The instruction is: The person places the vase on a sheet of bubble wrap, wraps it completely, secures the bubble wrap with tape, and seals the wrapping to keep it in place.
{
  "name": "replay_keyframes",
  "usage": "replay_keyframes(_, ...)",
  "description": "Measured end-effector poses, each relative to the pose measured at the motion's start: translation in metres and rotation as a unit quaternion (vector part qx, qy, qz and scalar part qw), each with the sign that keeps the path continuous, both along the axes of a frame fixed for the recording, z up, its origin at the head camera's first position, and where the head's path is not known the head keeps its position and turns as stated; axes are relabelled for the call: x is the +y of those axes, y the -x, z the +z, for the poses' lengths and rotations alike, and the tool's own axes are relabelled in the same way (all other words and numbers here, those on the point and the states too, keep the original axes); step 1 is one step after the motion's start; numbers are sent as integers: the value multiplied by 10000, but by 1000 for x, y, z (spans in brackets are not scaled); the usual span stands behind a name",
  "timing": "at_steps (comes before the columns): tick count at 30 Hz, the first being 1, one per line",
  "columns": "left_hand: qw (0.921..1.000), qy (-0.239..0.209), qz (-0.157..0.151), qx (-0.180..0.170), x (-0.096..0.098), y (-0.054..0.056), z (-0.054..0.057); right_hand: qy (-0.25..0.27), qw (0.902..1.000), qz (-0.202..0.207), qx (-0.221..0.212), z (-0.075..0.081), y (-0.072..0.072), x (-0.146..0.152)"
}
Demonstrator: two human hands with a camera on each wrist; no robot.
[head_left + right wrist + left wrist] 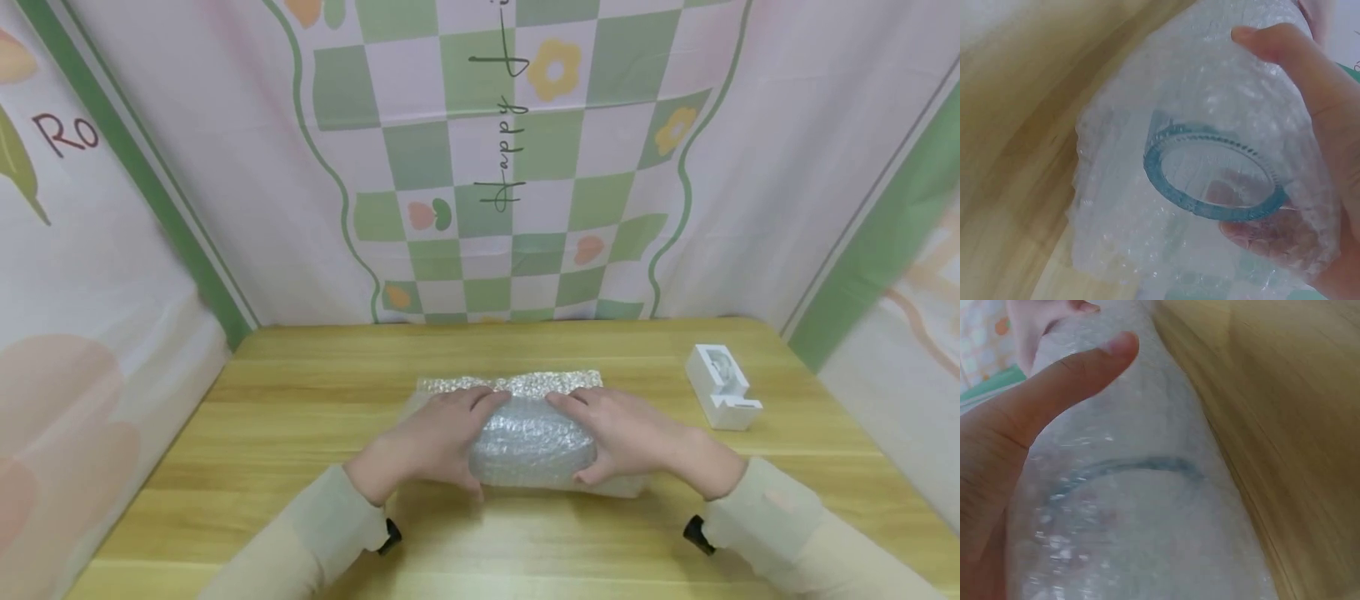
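Observation:
A roll of bubble wrap [534,442] lies crosswise on the wooden table, its flat far edge spread behind it. My left hand [442,433] grips the roll's left part, thumb on the near side and fingers over the top. From the other side, my right hand [628,429] holds the right part with bent fingers. In the right wrist view, a clear drinking glass [1210,212] shows through the wrap, its round bluish end facing the camera. A bluish curved edge also shows through the plastic in the left wrist view, under my left thumb [1072,378].
A white tape dispenser [722,387] stands at the right of the wooden table [300,383]. Behind the table hangs a green-and-white checked cloth [480,167], and printed curtains close off both sides.

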State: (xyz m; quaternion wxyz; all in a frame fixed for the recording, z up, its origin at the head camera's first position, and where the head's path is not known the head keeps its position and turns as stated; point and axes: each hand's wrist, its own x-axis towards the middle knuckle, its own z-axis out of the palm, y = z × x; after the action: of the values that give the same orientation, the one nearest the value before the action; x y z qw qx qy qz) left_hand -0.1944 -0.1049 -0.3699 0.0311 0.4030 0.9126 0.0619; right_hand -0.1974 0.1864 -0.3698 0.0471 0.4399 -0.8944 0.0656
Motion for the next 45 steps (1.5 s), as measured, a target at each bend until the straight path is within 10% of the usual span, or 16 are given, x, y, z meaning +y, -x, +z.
replay_keyframes(45,9800,-877,-347,-1755,1,38,-1,90,9622,-540,-2666,7,31,9)
